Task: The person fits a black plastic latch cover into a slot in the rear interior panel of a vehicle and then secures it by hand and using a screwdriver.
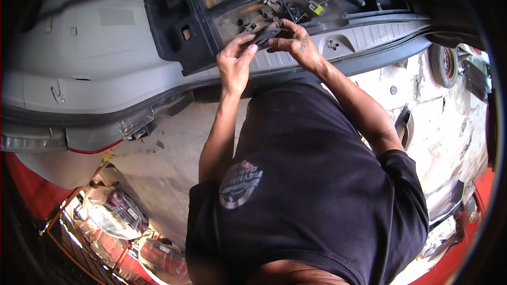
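Pinching a black piece (266, 35) at 12 o'clock, left hand (235, 59) and right hand (297, 43) could totally drop it if their grip slips.

Wears a black T-shirt (317, 190), short-sleeved, round-necked, with a rounded red, grey and white emblem (241, 183) on the left chest; bears a dark marking (303, 46) on the right hand (292, 41)
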{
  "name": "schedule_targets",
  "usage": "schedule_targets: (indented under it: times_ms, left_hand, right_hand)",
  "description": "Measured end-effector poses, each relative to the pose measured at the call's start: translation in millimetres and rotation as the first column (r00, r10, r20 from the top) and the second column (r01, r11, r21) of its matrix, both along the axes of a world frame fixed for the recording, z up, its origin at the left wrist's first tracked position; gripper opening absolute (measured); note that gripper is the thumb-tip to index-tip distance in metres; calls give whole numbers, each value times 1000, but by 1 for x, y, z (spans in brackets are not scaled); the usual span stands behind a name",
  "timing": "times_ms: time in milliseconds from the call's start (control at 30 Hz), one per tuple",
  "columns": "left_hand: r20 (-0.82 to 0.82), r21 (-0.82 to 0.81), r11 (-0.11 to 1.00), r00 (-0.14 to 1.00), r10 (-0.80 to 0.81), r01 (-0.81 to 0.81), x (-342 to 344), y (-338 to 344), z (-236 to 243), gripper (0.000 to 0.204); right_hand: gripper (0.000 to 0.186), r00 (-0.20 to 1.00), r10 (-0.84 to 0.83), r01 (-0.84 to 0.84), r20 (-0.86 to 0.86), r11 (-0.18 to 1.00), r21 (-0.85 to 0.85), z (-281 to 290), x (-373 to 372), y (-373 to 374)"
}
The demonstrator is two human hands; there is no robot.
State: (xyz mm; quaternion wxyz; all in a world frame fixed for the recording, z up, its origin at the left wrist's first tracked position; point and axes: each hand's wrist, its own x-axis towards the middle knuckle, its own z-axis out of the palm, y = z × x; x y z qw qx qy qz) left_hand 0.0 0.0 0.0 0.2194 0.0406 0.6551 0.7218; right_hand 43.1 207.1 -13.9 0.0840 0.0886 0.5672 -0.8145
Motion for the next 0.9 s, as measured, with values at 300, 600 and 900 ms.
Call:
schedule_targets:
  times_ms: [300,600,900]
  left_hand:
    - [-340,122,987,929,144,-108,18,-4,31,39]
    - [168,399,910,984,50,-115,26,-18,25,46]
    - [72,209,954,976,205,-216,27,-23,22,41]
  right_hand:
    - [31,988,-73,71,-134,997,-14,11,15,-23]
    - [27,978,-92,117,-189,985,126,30,18,-46]
    - [26,999,43,-40,-7,971,236,27,7,-47]
